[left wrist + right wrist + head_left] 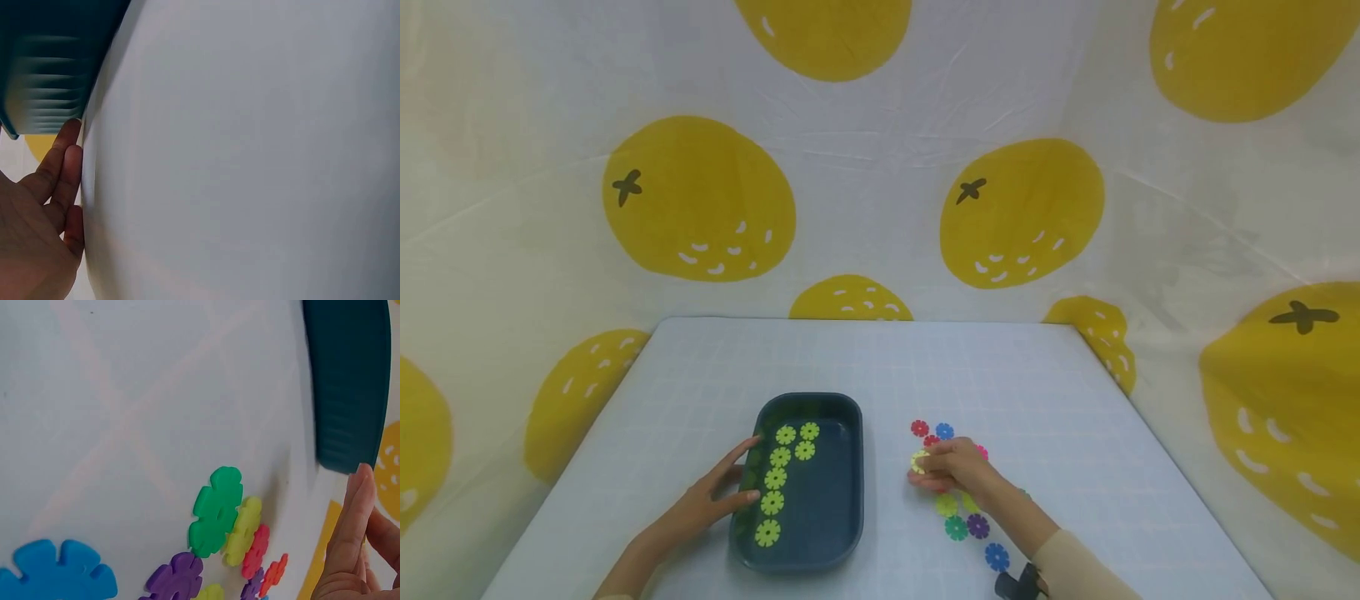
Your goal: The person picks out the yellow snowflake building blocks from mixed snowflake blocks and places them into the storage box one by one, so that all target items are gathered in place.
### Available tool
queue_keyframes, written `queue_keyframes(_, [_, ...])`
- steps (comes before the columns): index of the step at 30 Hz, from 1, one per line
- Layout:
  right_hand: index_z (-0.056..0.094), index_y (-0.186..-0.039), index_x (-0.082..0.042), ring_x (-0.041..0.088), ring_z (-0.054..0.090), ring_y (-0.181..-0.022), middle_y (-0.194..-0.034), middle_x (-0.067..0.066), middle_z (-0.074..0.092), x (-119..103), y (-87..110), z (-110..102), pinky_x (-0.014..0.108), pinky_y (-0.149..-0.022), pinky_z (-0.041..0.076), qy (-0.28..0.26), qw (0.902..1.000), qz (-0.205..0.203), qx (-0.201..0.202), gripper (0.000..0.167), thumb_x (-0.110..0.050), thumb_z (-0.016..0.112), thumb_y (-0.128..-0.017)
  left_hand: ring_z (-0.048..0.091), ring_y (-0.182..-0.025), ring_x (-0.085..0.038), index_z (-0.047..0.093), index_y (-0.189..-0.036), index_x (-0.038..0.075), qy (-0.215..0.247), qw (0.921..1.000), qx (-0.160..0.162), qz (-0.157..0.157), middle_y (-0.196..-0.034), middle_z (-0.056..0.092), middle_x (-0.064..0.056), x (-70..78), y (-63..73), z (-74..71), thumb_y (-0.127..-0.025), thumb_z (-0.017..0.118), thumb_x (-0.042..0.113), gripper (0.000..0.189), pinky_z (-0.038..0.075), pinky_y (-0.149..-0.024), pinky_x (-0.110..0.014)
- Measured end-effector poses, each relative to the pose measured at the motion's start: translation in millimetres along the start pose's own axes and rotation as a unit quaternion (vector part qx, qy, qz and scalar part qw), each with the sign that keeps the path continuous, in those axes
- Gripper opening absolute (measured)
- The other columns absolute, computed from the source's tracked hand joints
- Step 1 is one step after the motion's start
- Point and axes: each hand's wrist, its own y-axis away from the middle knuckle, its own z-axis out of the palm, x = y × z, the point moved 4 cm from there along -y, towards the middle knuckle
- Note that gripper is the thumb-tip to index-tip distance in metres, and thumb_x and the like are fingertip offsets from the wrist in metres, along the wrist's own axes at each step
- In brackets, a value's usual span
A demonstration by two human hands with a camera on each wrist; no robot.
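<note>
A dark teal tray [827, 533] stands on the table; inside, several yellow-green flower-shaped discs [772, 502] form a long column with a short one beside it. My left hand [711, 493] touches the tray's left rim, its fingers fairly straight; in the left wrist view fingertips [72, 128] lie against the ribbed outer wall. Right of the tray, my right hand [958, 467] pinches a pale yellow flower-shaped disc [917, 461] between thumb and fingers above the loose pieces. In the right wrist view the right hand [350, 556] mostly hides that disc.
Loose discs lie around and below the right hand: red [920, 427], blue [997, 557], green [956, 528], purple [978, 526] and yellow [947, 504]. The white table [737, 358] meets a fruit-printed curtain [880, 208] behind and at both sides.
</note>
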Motion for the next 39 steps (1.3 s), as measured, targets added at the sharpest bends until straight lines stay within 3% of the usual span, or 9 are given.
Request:
queue_keyframes(13, [0.067, -0.109, 0.001, 0.023, 0.076, -0.088, -0.098, 0.013, 0.076, -9.1, -2.7, 15.7, 0.019, -0.072, 0.056, -0.001, 1.0, -0.004, -0.005, 0.036, -0.026, 0.077, -0.087, 0.037, -0.14, -0.046, 0.019, -0.156, 0.042, -0.011, 0.9999, 0.002, 0.0, -0.159, 0.031, -0.021, -0.8, -0.3, -0.4, -0.091, 0.069, 0.044, 0.081, 0.028, -0.104, -0.078])
queue_keyframes(30, [0.069, -0.109, 0.002, 0.024, 0.076, -0.087, -0.097, 0.015, 0.077, -19.6, -6.9, 36.0, 0.022, -0.071, 0.058, 0.008, 0.9996, -0.016, -0.021, 0.031, -0.022, 0.073, -0.09, 0.038, -0.14, -0.046, 0.019, -0.156, 0.042, -0.007, 1.0, 0.002, -0.001, -0.155, 0.037, -0.022, -0.2, 1.6, 0.6, -0.092, 0.067, 0.044, 0.08, 0.025, -0.104, -0.079])
queue_keyframes(39, [0.068, -0.113, 0.003, 0.024, 0.076, -0.088, -0.098, 0.014, 0.077, -27.8, -6.4, 44.6, 0.023, -0.072, 0.059, 0.002, 0.9992, -0.024, -0.033, 0.038, -0.025, 0.075, -0.089, 0.038, -0.14, -0.045, 0.019, -0.155, 0.044, -0.01, 0.9999, 0.004, 0.002, -0.154, 0.039, -0.022, -0.1, 0.9, 0.1, -0.092, 0.068, 0.045, 0.08, 0.026, -0.104, -0.078])
